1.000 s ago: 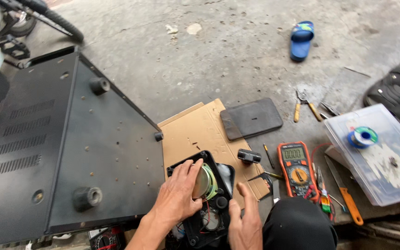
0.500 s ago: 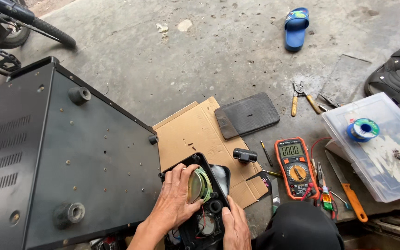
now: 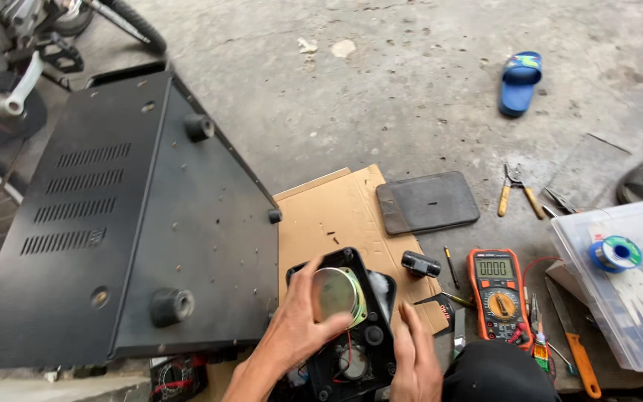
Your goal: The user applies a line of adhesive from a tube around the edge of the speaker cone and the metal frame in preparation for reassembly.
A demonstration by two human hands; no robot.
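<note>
- Bare concrete floor (image 3: 411, 97), cardboard sheet (image 3: 329, 216) at lower centre.
- Left hand (image 3: 299, 327) rests open-fingered on the round speaker (image 3: 338, 294) in a black panel (image 3: 370, 335), bottom centre.
- Right hand (image 3: 413, 357), fingers straight, touches the panel's right edge.
- Orange multimeter (image 3: 496, 294) lies lower right.

You are looking down at a rough grey concrete floor (image 3: 411, 97), stained and scuffed, lit by flat, even daylight. A sheet of brown cardboard (image 3: 336, 216) lies spread on it below you, and a blue sandal (image 3: 519, 82) sits well apart on the bare concrete. At the top left stands a motorbike (image 3: 46, 30), its tyre and footrest showing.
</note>
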